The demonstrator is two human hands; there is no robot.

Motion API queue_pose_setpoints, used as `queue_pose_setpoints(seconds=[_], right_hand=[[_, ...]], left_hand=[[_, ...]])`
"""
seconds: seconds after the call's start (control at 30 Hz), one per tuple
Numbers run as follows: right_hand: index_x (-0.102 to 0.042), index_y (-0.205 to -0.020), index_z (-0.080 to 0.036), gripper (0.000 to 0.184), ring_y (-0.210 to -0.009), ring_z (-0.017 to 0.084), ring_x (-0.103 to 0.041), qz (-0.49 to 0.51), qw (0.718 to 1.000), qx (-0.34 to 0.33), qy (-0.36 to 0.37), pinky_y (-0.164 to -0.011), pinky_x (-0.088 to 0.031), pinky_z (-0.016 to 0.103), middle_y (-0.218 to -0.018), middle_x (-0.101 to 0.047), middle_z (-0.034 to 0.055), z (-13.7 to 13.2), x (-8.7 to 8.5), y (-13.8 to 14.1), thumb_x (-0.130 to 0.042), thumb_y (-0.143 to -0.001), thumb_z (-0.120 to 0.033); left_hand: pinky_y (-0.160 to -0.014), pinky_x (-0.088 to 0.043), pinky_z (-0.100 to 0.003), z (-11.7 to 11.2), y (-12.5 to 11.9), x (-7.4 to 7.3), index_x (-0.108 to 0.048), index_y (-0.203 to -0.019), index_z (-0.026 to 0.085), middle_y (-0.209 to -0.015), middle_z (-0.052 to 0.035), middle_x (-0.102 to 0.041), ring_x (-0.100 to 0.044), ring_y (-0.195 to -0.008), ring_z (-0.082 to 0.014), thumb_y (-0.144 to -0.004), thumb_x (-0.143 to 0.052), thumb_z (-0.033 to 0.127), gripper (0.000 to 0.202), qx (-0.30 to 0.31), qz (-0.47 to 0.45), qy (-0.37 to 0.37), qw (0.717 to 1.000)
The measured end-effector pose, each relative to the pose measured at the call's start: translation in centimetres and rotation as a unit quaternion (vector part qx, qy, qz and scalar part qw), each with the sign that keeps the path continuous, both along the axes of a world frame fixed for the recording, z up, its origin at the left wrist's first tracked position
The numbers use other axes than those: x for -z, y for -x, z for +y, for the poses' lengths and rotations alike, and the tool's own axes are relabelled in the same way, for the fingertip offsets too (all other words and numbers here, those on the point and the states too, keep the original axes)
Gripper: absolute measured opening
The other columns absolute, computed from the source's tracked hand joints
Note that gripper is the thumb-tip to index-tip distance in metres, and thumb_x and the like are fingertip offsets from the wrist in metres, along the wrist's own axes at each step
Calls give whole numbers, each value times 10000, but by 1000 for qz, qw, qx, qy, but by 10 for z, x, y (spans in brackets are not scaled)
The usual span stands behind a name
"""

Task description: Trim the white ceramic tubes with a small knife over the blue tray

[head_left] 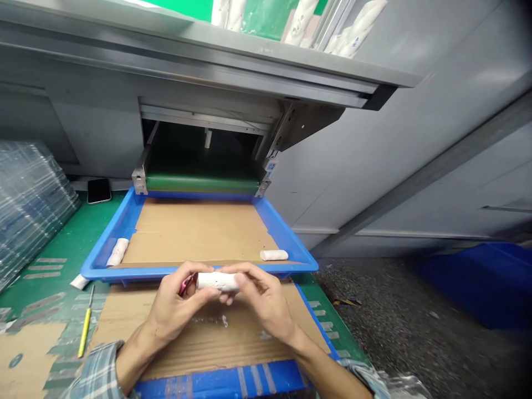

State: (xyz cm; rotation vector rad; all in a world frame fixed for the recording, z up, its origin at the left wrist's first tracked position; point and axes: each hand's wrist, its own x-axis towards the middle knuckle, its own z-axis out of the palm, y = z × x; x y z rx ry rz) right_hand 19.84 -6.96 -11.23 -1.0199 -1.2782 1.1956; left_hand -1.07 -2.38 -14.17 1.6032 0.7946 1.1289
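A short white tube (216, 281) with small dark marks lies level between both my hands, just in front of the blue tray (143, 272). My left hand (177, 305) closes around its left end, thumb along the near side. A pink-red object (185, 285), mostly hidden, is tucked in that palm; its kind cannot be made out. Closed on the tube's right end is my right hand (261, 302), its thumb on the front and fingers behind. Inside the tray, one similar white tube (118, 251) rests at the left and another white tube (274, 255) at the right.
A green conveyor belt (203, 183) ends above the tray's far edge and carries a small white piece (208, 138). On the green table are a yellow-handled tool (85, 332), a phone (98, 190) and stacked clear plastic (33, 205). A metal shelf (249, 55) overhangs.
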Motion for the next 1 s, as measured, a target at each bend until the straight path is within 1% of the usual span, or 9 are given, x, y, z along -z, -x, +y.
queue_pose_setpoints(seconds=[0.1,0.2,0.3,0.4,0.57,0.73,0.8,0.9,1.0], right_hand=[[-821,-1060,-182,536,-693,241,-803,-4,1000,15,-11,-665,-676,354,-789,-820,77,0,0,1,-521,-1094,-626],[-789,-1226,-210,425,-809,242,-824,8,1000,5,-24,-789,-707,382,-983,-848,86,-1,1,1,-682,-1034,-574],[-772,-1257,-261,357,-832,221,-827,15,1000,7,-21,-841,-719,378,-1070,-845,65,-3,1,1,-822,-961,-455],[-788,-1224,-252,317,-784,228,-827,11,1000,17,-17,-821,-734,397,-987,-848,62,-4,-1,0,-808,-974,-446],[-803,-1213,-251,325,-753,223,-830,10,999,36,-22,-771,-743,372,-962,-855,57,-3,0,0,-826,-959,-451],[-811,-1205,-215,359,-726,229,-835,-20,998,54,-32,-733,-739,344,-949,-859,75,-4,0,0,-812,-962,-479],[-809,-1206,-215,349,-725,228,-840,-22,998,46,-41,-761,-738,340,-929,-860,70,-4,0,1,-800,-973,-475],[-813,-1200,-231,331,-741,232,-847,-27,997,41,-53,-776,-737,329,-899,-860,58,-4,1,1,-808,-970,-468],[-822,-1185,-243,320,-735,231,-848,-30,997,52,-57,-749,-736,316,-876,-859,51,-3,2,1,-824,-957,-467]], left_hand=[[-555,-414,-224,-1,0,3,-768,-1066,179,-911,-55,-736,-558,-652,-134,-909,-819,518,378,0,3,-2,1000],[-594,-455,-230,0,0,5,-750,-1107,182,-974,-71,-743,-624,-725,-158,-925,-807,499,370,-14,-2,16,1000],[-645,-496,-248,0,0,6,-732,-1145,181,-1002,-80,-739,-662,-789,-182,-935,-797,488,378,-7,-12,30,999],[-663,-506,-256,0,-1,7,-723,-1163,184,-985,-72,-733,-665,-787,-183,-936,-794,482,381,9,-17,37,999],[-666,-503,-252,0,-3,7,-713,-1185,185,-980,-68,-734,-666,-795,-182,-935,-795,471,389,24,-26,41,999],[-655,-493,-237,-2,-3,-5,-719,-1127,165,-910,-59,-746,-655,-765,-167,-931,-795,497,392,30,-32,54,998],[-627,-476,-229,-2,-2,-11,-712,-1105,154,-797,-40,-737,-617,-679,-144,-987,-717,546,409,39,-41,74,996],[-518,-376,-217,-1,-1,-15,-706,-1080,135,-632,-7,-680,-455,-516,-103,-1060,-555,627,515,43,-51,107,992],[-461,-286,-220,1,0,-13,-696,-1101,119,-603,7,-658,-330,-459,-81,-1046,-537,679,585,52,-59,128,989]])
